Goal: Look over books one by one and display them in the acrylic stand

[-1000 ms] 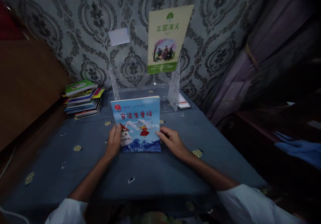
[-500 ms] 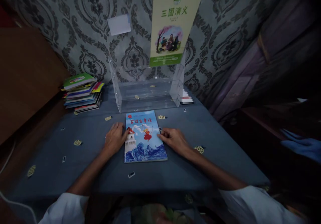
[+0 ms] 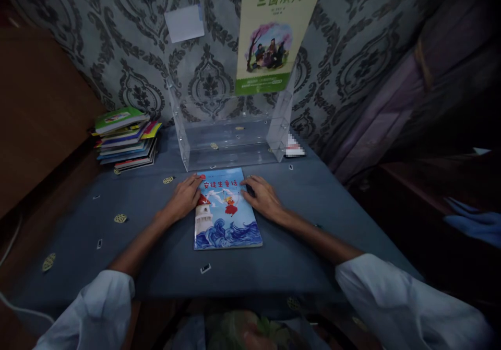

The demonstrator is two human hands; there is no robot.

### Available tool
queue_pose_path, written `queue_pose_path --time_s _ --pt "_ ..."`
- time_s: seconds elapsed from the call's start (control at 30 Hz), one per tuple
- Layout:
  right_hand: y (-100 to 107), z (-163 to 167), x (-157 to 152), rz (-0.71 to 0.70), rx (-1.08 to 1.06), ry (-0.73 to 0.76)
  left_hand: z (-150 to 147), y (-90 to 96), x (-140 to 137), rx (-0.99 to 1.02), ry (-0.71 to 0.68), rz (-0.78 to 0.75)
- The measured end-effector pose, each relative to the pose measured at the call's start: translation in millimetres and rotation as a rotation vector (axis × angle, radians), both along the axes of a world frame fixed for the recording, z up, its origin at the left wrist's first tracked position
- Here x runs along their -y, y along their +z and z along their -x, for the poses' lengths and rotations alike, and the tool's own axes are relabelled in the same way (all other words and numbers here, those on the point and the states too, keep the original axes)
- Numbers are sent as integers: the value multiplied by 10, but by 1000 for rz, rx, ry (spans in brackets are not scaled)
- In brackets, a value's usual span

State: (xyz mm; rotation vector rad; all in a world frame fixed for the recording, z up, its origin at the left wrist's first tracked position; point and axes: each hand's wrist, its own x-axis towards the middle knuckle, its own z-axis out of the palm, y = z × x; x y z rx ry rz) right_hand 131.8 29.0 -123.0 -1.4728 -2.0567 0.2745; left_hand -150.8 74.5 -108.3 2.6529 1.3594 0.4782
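Note:
A blue picture book [image 3: 229, 217] with a red-lettered cover, a red-roofed tower and waves lies flat on the cloth. My left hand [image 3: 185, 197] rests at its upper left edge, fingers stretched out with the tips touching the border. At the upper right edge is my right hand [image 3: 263, 198], its thumb and fingers apart around the corner area, fingertips on or just beside the cover. Neither hand lifts the book. Just behind it stands a clear acrylic rack [image 3: 230, 154], with a tall green and cream book [image 3: 270, 47] upright at its top right.
A stack of books [image 3: 127, 138] sits at the table's back left. Patterned wallpaper [image 3: 213, 86] with a white card [image 3: 183, 23] rises behind. A small blurred white item [image 3: 294, 146] lies right of the rack. A purple curtain [image 3: 376, 115] hangs to the right.
Both hands have slid away from me along the book's sides, towards its top. The right hand's fingers have spread. The book stays flat; the view has tipped slightly downward.

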Motion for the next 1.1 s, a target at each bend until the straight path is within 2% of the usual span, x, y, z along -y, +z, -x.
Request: queue_pose_path --time_s 0.17,0.4,1.1 --pt "-51 -18 -33 -14 -60 10 -13 43 -115 -14 -53 9" --pt "-79 -73 -11 -43 -166 64 -27 146 -287 -48 -200 28" --pt "-63 -113 7 -11 -245 56 -481 283 -490 -123 -395 64"
